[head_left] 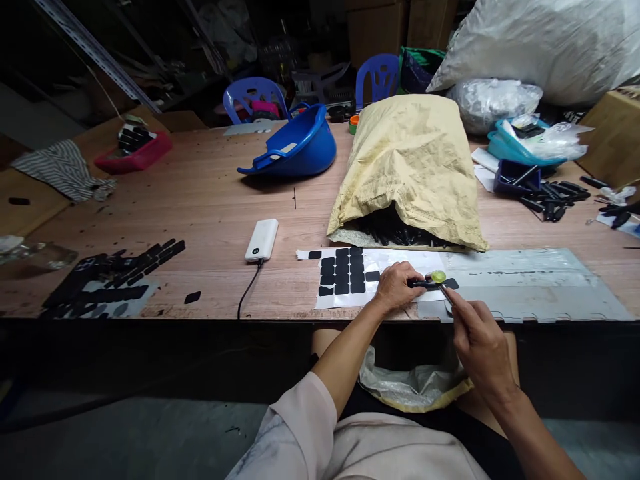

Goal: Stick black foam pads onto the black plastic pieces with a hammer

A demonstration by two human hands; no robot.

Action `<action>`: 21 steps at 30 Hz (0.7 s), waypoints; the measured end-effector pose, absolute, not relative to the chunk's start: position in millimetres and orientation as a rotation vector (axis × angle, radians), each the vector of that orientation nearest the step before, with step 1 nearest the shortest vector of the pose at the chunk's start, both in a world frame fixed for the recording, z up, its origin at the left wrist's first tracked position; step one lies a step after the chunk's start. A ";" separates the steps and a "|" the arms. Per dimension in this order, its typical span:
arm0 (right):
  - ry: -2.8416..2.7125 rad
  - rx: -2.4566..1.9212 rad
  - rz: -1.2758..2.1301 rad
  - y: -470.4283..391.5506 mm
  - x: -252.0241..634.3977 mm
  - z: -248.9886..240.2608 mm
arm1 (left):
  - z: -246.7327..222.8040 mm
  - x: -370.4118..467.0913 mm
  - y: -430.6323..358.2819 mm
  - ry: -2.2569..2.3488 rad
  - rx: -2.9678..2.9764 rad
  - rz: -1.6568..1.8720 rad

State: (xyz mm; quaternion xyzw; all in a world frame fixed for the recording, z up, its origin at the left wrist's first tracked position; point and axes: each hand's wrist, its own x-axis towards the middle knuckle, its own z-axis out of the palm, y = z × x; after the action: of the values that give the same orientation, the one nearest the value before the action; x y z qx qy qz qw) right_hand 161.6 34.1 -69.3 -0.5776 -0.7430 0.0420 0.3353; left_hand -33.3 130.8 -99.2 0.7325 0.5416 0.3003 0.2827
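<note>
Tabletop (210,200): wood-grained; we log all work along its near edge.
Left hand (397,287): fingers closed on a slim black part (423,285), which we find on the strip before the sack's mouth.
Right hand (480,337): gripping a thin metal tool (445,293); we see its far end at the black part.
Yellow-green disc (438,276): by the tool's tip; we cannot tell whether the two are joined.
Black pads (342,270): in columns on a white sheet (374,261), left of the left hand.
Sack (410,153): yellow, lying down, mouth towards us, dark pieces (395,231) inside.
Grey board (545,293): right of the sheet.
Power bank (262,237): white, cable (245,283) at its near end.
Blue basin (305,143): tilted, left of the sack.
</note>
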 end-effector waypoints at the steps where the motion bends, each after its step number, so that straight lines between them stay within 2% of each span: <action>1: -1.917 -1.513 0.081 33.8 162.2 -68.1 | -98.9 -33.1 131.0 1.455 1.961 0.794; 10: -1.863 -1.604 0.034 45.5 179.5 -62.9 | -96.4 -31.7 129.9 1.495 1.946 0.781; 16: -1.592 -2.138 -0.110 114.9 228.9 -36.6 | -90.2 -29.8 127.3 1.528 2.007 0.717; 21: -1.575 -2.409 -0.055 161.9 249.5 -47.7 | -89.7 -28.5 130.5 1.532 2.027 0.691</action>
State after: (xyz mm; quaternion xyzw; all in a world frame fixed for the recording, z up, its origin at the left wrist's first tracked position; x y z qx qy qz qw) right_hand 249.5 161.9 -47.7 -0.8295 -0.5426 -0.0190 0.1311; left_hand -28.5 130.5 -89.7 0.7450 0.5633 0.2541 0.2514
